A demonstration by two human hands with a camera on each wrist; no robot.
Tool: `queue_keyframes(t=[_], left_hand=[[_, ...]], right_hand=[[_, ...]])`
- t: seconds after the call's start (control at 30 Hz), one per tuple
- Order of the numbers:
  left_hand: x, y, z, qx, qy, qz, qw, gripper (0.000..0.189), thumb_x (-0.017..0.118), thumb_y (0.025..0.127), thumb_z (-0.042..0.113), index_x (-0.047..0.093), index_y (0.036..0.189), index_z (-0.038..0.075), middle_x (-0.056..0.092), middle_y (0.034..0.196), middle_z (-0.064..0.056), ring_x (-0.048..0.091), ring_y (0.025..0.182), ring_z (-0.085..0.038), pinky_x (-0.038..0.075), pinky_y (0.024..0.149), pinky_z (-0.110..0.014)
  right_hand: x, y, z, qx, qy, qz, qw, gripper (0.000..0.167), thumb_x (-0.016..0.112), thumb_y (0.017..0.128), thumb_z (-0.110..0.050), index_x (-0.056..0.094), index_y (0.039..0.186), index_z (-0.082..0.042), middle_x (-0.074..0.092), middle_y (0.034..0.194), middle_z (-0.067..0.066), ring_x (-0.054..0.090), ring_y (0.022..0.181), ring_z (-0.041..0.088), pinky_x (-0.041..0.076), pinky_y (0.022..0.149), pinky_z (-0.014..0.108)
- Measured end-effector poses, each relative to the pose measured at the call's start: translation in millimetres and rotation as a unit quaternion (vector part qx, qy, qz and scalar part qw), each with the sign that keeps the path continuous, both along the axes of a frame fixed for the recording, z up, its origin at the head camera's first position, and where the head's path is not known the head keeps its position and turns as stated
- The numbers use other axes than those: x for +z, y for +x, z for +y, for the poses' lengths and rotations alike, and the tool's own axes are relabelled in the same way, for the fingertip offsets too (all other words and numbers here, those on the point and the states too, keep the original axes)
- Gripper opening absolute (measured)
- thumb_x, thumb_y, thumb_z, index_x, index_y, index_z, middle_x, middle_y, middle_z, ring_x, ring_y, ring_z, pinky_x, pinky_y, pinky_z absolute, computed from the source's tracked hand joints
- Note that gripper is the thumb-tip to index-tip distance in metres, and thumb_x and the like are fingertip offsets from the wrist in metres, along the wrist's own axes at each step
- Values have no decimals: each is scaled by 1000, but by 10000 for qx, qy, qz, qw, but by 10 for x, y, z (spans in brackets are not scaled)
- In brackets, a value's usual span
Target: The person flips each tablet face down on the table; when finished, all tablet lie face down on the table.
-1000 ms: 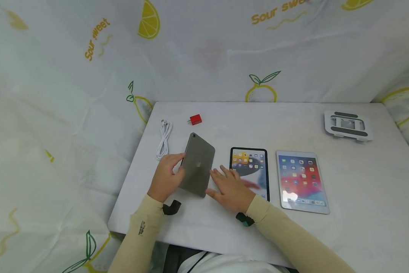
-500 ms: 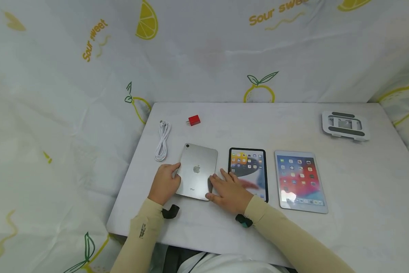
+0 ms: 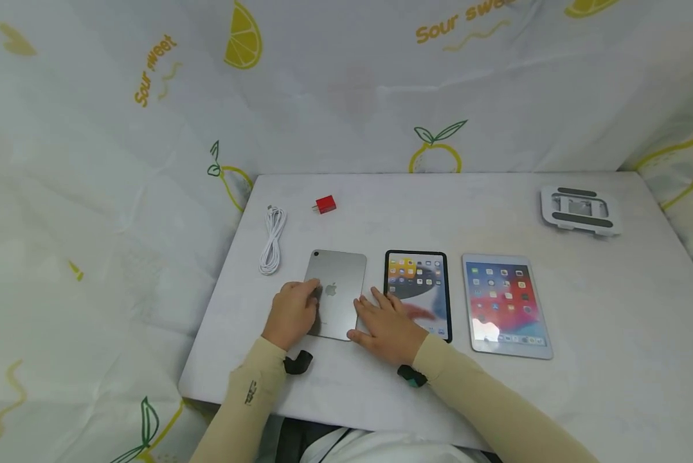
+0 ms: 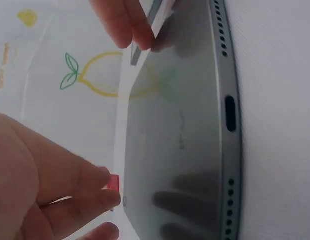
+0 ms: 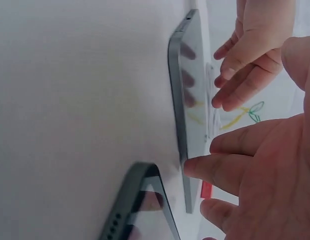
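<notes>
A silver tablet (image 3: pixel 343 308) lies face down on the white table, its back with an apple logo turned up. My left hand (image 3: pixel 291 314) hovers over its left side with loosely bent fingers and grips nothing. In the left wrist view the tablet's back (image 4: pixel 180 115) mirrors these fingers, and its port edge faces the camera. My right hand (image 3: pixel 391 331) has spread fingers, with the fingertips right at the tablet's right edge; in the right wrist view one finger (image 5: pixel 205 167) meets that edge. Beside it lies a black-rimmed tablet (image 3: pixel 433 302), screen up, partly covered by my right hand.
Farther right lies a white-rimmed tablet (image 3: pixel 511 302) with its screen lit. A folded white stand (image 3: pixel 580 209) sits at the back right. At the back left are a coiled white cable (image 3: pixel 272 241) and a red charger plug (image 3: pixel 326 204). A lemon-print cloth (image 3: pixel 335 96) hangs behind the table.
The silver tablet was tilted up in my left hand and has come down flat on its face. My left hand has let go of its left edge and shifted right, over its back.
</notes>
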State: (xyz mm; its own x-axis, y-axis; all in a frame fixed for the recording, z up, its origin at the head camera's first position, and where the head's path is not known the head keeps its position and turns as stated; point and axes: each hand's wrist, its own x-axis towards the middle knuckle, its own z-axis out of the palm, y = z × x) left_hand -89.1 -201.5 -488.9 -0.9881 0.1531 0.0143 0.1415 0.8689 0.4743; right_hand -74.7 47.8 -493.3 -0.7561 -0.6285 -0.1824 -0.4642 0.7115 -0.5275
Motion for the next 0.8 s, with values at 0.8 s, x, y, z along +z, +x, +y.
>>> queue_keyframes(t=[0.8], left_hand=[[275, -56, 454, -1493, -183, 76, 9886, 67, 54, 112, 40, 36, 167, 6, 31, 171, -15, 21, 160, -39, 22, 125, -64]], right_hand=[[137, 58, 1024, -1542, -189, 790, 9847, 78, 60, 108, -44, 35, 164, 4, 30, 171, 23, 16, 160, 45, 4, 123, 71]])
